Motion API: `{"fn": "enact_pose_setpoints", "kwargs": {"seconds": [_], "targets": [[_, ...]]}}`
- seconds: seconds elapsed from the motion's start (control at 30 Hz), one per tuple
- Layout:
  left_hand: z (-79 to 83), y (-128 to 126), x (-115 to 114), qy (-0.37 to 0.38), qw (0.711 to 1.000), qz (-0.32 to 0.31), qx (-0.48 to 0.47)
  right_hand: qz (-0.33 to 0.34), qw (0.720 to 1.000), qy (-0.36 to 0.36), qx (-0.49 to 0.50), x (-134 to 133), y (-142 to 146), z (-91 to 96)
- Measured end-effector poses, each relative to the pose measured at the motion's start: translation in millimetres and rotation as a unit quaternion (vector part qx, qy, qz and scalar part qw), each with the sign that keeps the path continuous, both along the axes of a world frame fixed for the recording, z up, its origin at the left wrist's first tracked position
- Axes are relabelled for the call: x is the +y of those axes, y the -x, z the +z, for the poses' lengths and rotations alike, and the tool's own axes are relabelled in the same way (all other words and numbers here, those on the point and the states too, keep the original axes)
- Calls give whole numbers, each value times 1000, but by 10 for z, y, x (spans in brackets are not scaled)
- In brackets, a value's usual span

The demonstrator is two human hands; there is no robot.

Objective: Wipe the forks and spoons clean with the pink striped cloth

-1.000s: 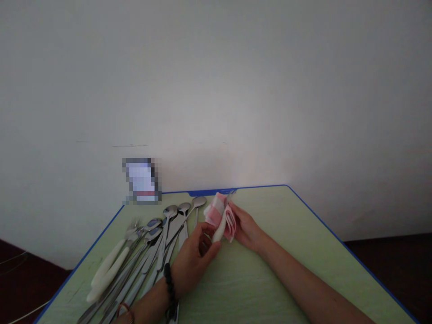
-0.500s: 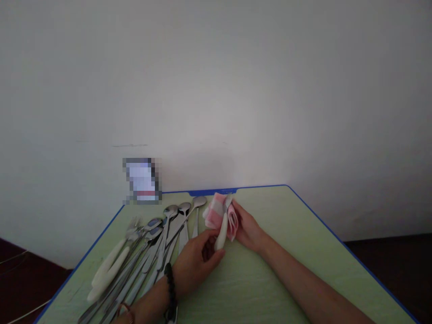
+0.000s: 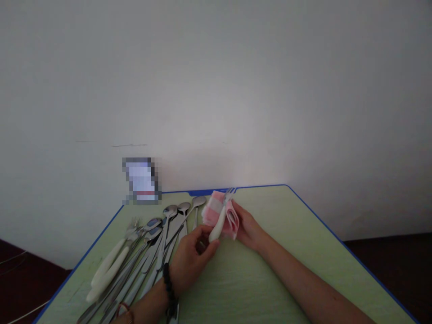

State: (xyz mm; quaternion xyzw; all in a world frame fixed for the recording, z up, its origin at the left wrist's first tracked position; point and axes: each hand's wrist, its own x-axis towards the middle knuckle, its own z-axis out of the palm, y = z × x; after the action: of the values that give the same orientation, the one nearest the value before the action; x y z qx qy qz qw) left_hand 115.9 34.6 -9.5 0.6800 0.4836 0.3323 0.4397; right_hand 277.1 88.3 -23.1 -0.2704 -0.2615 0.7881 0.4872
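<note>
Well left of the folded pink-and-white cloth (image 3: pixel 212 209), two white-handled utensils (image 3: pixel 107 263) lie on the green worktop (image 3: pixel 259 288); closer to the cloth, metal spoons (image 3: pixel 171 211) lie piled. Just left of the cloth, the left hand's (image 3: pixel 194 254) fingers pinch a fork's (image 3: pixel 219 224) handle end. The fork rests against the cloth, tines projecting beyond it. On the cloth's right side, the right hand's (image 3: pixel 249 228) fingers grip it.

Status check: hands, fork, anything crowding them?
Left hand pinching fork by white handle, tines pointing away. Right hand holding folded pink-and-white cloth against fork. Spoons lying close beside left hand.
</note>
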Motion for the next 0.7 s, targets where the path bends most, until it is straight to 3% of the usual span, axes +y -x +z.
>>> {"fn": "enact_pose_setpoints", "kwargs": {"seconds": [0.17,0.3,0.5,0.7], "targets": [[-9,-2,1,2,999,45,10,-29,999,11,41,54,-20,-3],[-2,7,-4,-12,998,67,10,2,996,33,77,49,-60,15],[-59,29,19,-34,995,97,16,33,996,7,80,-12,-61,13],[-99,41,38,-33,992,121,9,-28,998,-37,32,69,6,-104]]}}
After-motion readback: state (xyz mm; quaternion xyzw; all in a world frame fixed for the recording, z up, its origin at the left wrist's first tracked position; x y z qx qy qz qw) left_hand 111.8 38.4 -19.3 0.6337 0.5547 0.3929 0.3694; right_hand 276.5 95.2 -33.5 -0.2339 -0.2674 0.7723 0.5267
